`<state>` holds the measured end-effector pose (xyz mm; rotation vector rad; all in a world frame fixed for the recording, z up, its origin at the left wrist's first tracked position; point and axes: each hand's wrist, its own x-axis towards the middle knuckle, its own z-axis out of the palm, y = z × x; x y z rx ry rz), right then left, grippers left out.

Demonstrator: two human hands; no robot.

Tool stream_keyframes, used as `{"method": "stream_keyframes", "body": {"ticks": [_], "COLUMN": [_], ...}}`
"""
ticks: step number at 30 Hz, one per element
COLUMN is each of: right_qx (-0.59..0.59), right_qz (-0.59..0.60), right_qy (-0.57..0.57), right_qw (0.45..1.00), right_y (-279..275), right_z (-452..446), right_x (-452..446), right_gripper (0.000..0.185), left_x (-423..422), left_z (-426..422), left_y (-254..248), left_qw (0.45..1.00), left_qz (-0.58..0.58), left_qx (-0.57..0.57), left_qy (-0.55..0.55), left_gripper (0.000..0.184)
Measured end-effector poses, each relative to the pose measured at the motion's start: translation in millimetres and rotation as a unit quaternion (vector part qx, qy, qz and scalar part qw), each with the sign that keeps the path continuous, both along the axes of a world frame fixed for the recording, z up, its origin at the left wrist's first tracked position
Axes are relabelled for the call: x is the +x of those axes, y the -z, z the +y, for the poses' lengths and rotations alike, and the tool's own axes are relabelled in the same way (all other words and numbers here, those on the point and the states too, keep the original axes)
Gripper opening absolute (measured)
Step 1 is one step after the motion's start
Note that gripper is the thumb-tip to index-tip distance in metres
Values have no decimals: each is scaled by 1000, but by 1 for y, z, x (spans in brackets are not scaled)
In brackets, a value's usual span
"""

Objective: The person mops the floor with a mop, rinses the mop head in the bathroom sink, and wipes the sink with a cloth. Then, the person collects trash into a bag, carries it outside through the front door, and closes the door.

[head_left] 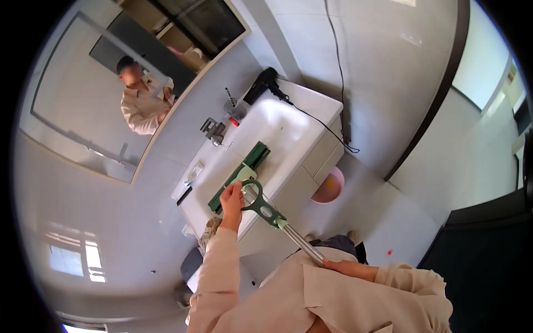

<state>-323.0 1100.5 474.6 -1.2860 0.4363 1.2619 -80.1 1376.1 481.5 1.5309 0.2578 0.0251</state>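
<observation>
A green mop head (256, 155) rests tilted across the white sink (280, 125), below the faucet (213, 131). From it a metal pole (302, 242) runs down toward my body, with a green ring-shaped handle (268, 212) around its upper part. My left hand (232, 204) is closed on the edge of the green handle, close to the mop head. Lower down, my right hand (351, 269) is wrapped round the metal pole near my waist; its fingers are partly hidden.
A black hair dryer (262, 84) with a cord lies at the sink's back corner, near a cup (235, 109) and a red item (234, 122). A pink basin (330, 187) stands on the floor. The mirror (83, 105) shows a person.
</observation>
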Motion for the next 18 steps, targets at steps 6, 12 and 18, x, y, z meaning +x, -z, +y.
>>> {"method": "stream_keyframes", "body": {"ticks": [6, 12, 18], "right_qx": [78, 28, -130], "right_qz": [97, 37, -25], "right_qy": [130, 145, 100], "right_qw": [984, 988, 986], "right_y": [2, -12, -76], "right_z": [-8, -6, 17], "right_x": [-9, -1, 23], "right_gripper": [50, 49, 46], "left_x": [8, -71, -87], "left_z": [-12, -41, -24], "left_y": [17, -62, -46], "left_qw": [983, 990, 975], "left_qz": [140, -143, -199], "left_qx": [-96, 18, -45], "left_qy": [-76, -4, 88], "left_gripper": [20, 21, 26]}}
